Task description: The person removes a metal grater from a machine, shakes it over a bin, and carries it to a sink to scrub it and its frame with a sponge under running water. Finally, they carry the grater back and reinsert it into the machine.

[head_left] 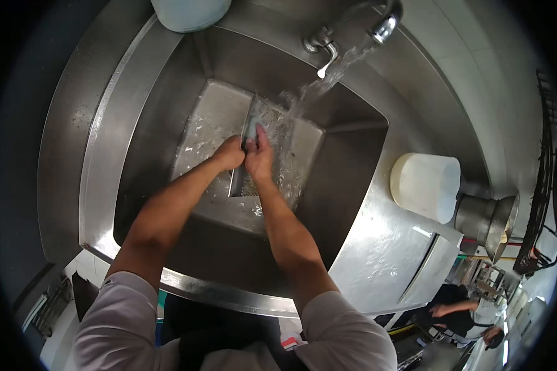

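Observation:
Inside the steel sink (353,185), my left hand (230,153) is closed on the upright edge of a rectangular metal pan (236,180). My right hand (259,154) reaches into the pan just beside it, its fingers around a pale blue-green scrubbing pad (252,127), which is partly hidden and blurred. Water from the tap (385,28) pours down at an angle onto the pan's far end. Splashes and ripples cover the sink floor around the pan.
A white plastic container (426,185) lies on the right drainboard beside a metal pot (486,216). Another whitish bucket (192,13) stands at the sink's back left corner. The tap handle (329,59) sticks out over the rim. Another person (470,315) is at the lower right.

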A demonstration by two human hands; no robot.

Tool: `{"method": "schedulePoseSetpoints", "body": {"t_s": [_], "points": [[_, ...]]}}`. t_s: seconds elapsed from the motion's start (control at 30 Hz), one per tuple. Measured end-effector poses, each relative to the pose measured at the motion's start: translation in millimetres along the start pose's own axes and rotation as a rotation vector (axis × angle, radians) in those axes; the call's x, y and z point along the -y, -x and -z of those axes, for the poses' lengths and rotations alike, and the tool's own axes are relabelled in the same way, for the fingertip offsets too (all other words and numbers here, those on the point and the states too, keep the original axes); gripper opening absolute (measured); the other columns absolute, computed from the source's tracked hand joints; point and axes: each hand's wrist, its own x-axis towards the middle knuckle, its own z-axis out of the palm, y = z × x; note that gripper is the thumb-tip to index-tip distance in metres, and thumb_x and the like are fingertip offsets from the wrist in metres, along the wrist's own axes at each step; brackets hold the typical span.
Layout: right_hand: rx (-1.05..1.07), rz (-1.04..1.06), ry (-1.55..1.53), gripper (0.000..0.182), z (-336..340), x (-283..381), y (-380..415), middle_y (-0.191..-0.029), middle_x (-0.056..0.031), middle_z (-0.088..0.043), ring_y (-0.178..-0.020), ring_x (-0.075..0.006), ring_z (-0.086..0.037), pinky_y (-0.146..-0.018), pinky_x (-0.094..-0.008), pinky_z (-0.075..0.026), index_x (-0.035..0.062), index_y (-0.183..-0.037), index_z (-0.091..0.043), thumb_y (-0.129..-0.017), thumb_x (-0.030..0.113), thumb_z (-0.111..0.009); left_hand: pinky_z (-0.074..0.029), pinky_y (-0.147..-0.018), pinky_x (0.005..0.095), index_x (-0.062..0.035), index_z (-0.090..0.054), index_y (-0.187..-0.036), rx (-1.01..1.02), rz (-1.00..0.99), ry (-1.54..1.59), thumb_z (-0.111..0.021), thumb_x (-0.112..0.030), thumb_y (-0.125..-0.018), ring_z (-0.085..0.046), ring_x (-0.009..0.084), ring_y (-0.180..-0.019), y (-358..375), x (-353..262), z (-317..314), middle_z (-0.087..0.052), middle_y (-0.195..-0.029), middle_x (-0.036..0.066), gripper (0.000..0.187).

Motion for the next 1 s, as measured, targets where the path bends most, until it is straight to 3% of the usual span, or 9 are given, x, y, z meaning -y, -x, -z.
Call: {"method": "schedulePoseSetpoints", "body": {"t_s": [0.1, 0.17, 0.47, 0.53, 0.63, 0.77, 0.87, 0.93, 1.0], "points": [[-0.053, 0.174, -0.062, 0.049, -6.9, 6.1, -21.6, -0.124, -0.0250, -0.058, -0.115, -0.0317, -0.057, -0.100, -0.0381, -0.042, 0.0007, -0.136, -0.049, -0.088, 0.008, -0.055, -0.048, -0.088, 0.0418, 0.0019, -0.062, -0.106, -0.010, -0.015, -0.094, -0.058, -0.009, -0.081, -0.061, 0.0384, -0.104, -12.7, 22.7, -9.8, -0.064, -0.104, 0.027, 0.027], [0.210, -0.134, 0.096, 0.047, 9.7, -9.0, -55.5, -0.127, -0.0236, -0.057, -0.120, -0.0305, -0.054, -0.102, -0.0366, -0.040, 0.0004, -0.135, -0.049, -0.088, 0.007, -0.053, -0.048, -0.087, 0.0438, 0.0035, -0.062, -0.102, -0.109, -0.077, -0.106, -0.057, -0.008, -0.077, -0.062, 0.0404, -0.101, 9.9, -0.5, -1.7, -0.065, -0.101, 0.028, 0.028], [-0.038, 0.131, 0.021, 0.045, -9.0, -11.0, -2.6, -0.125, -0.0239, -0.058, -0.120, -0.0310, -0.055, -0.106, -0.0355, -0.036, -0.0019, -0.131, -0.051, -0.086, -0.002, -0.051, -0.049, -0.087, 0.0454, 0.0031, -0.063, -0.100, -0.182, -0.027, -0.168, -0.056, -0.008, -0.077, -0.061, 0.0421, -0.100, 20.1, 11.1, -12.2, -0.065, -0.101, 0.025, 0.026], [0.054, -0.199, 0.106, 0.045, 9.2, -17.9, -28.0, -0.128, -0.0238, -0.056, -0.123, -0.0328, -0.052, -0.106, -0.0369, -0.036, -0.0022, -0.130, -0.051, -0.086, -0.002, -0.051, -0.049, -0.087, 0.0454, 0.0033, -0.063, -0.100, -0.159, 0.001, -0.126, -0.056, -0.009, -0.078, -0.061, 0.0422, -0.100, 14.0, 10.4, -7.0, -0.065, -0.100, 0.025, 0.026], [0.073, -0.398, 0.030, 0.043, -2.1, -79.3, -17.5, -0.126, -0.0239, -0.058, -0.121, -0.0360, -0.053, -0.103, -0.0394, -0.039, -0.0029, -0.127, -0.053, -0.084, -0.002, -0.052, -0.049, -0.088, 0.0452, 0.0025, -0.062, -0.101, -0.175, -0.069, -0.134, -0.060, -0.014, -0.080, -0.061, 0.0412, -0.100, -3.3, 26.0, -11.5, -0.065, -0.101, 0.025, 0.026], [-0.103, 0.148, 0.190, 0.041, -13.9, -9.9, 26.6, -0.116, -0.0244, -0.061, -0.110, -0.0390, -0.058, -0.097, -0.0421, -0.043, -0.0051, -0.123, -0.055, -0.081, -0.003, -0.054, -0.048, -0.089, 0.0445, 0.0029, -0.061, -0.102, -0.135, 0.005, -0.127, -0.063, -0.015, -0.080, -0.060, 0.0403, -0.102, -1.6, 15.7, -3.7, -0.064, -0.103, 0.025, 0.028], [-0.055, 0.039, 0.117, 0.048, -20.4, -55.8, -28.4, -0.116, -0.0242, -0.060, -0.111, -0.0389, -0.057, -0.099, -0.0411, -0.042, -0.0039, -0.128, -0.050, -0.080, -0.003, -0.055, -0.048, -0.088, 0.0433, 0.0010, -0.061, -0.104, -0.172, -0.059, -0.247, -0.066, -0.019, -0.081, -0.061, 0.0393, -0.101, 9.5, 20.4, 1.2, -0.065, -0.103, 0.023, 0.031], [0.117, -0.269, 0.314, 0.054, 1.4, -70.8, -52.1, -0.124, -0.0248, -0.056, -0.119, -0.0385, -0.051, -0.105, -0.0400, -0.037, -0.0047, -0.133, -0.045, -0.081, -0.001, -0.057, -0.048, -0.088, 0.0432, 0.0010, -0.061, -0.105, -0.164, -0.066, -0.195, -0.066, -0.019, -0.081, -0.061, 0.0392, -0.101, 9.2, 26.5, -2.1, -0.065, -0.102, 0.023, 0.032], [0.006, -0.192, 0.258, 0.051, -13.7, -86.3, -29.8, -0.122, -0.0243, -0.057, -0.115, -0.0362, -0.053, -0.101, -0.0385, -0.039, -0.0043, -0.132, -0.046, -0.082, 0.000, -0.055, -0.048, -0.088, 0.0431, 0.0009, -0.061, -0.105, -0.169, -0.063, -0.171, -0.066, -0.019, -0.081, -0.061, 0.0388, -0.102, 3.1, 26.4, 2.6, -0.064, -0.102, 0.023, 0.032]]}}
